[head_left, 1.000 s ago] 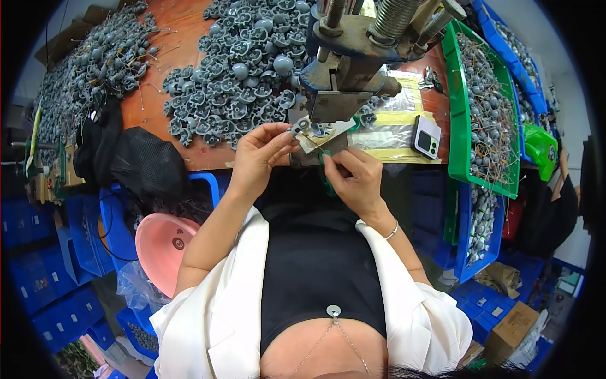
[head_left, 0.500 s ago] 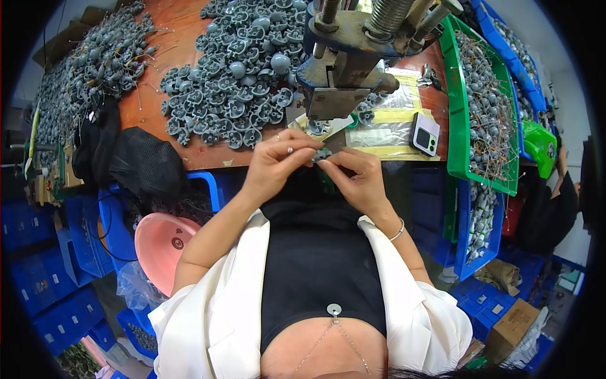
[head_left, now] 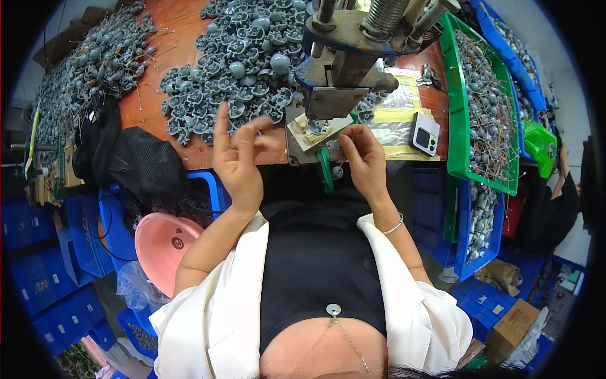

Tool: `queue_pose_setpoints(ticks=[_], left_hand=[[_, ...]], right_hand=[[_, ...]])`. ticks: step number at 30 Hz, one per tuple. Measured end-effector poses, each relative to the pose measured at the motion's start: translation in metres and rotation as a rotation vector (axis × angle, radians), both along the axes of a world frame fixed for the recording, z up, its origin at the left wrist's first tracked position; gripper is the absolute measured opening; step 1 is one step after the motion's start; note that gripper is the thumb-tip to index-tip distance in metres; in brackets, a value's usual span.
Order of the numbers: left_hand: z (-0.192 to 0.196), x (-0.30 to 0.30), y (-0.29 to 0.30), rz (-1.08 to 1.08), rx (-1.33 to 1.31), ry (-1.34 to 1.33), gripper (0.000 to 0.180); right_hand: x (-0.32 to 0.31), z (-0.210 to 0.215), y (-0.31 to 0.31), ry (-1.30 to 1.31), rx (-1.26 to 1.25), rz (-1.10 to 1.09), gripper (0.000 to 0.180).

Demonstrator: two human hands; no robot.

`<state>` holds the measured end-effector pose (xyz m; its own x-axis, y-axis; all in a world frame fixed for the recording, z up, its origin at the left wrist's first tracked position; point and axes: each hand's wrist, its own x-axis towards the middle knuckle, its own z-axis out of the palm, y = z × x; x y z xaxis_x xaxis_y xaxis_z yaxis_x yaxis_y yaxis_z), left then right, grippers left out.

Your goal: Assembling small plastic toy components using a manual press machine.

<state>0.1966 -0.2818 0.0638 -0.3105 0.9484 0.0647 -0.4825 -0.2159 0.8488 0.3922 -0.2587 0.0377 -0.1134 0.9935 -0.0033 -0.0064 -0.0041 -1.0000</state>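
My left hand [head_left: 238, 165] is raised over the table's near edge with its fingers apart and nothing in it; its fingertips are blurred. Beyond them spreads a heap of grey plastic shell pieces [head_left: 243, 91]. My right hand [head_left: 365, 163] has its fingers closed beside the press fixture [head_left: 314, 129], where a small grey piece sits. What the right fingers hold, if anything, I cannot make out. A small grey ball [head_left: 338, 172] shows below them, next to a green handle [head_left: 325, 170]. The metal press head [head_left: 338, 98] stands above the fixture.
Wired grey parts lie heaped [head_left: 95, 69] at the far left. On the right are a phone [head_left: 425, 134], taped plastic bags [head_left: 385, 136] and a green tray [head_left: 461, 107] of wired parts. A pink basin [head_left: 154, 243] and blue bins [head_left: 476, 252] stand below table level.
My hands were together in front of the fixture, on a small grey piece. Now they are apart: the left has moved left and opened, the right has moved slightly up beside the fixture.
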Motion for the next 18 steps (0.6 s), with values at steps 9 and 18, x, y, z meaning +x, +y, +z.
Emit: queue_pose_setpoints(ticks=[9,18], left_hand=[[-0.015,0.013,0.004,-0.129,0.137,1.075,0.022],[-0.028,0.018,0.032,-0.005,0.103,1.186,0.018]], right_hand=[[-0.022,0.010,0.002,-0.035,0.110,0.104,0.011],[-0.025,-0.009,0.008,-0.737,0.398,-0.079,0.029]])
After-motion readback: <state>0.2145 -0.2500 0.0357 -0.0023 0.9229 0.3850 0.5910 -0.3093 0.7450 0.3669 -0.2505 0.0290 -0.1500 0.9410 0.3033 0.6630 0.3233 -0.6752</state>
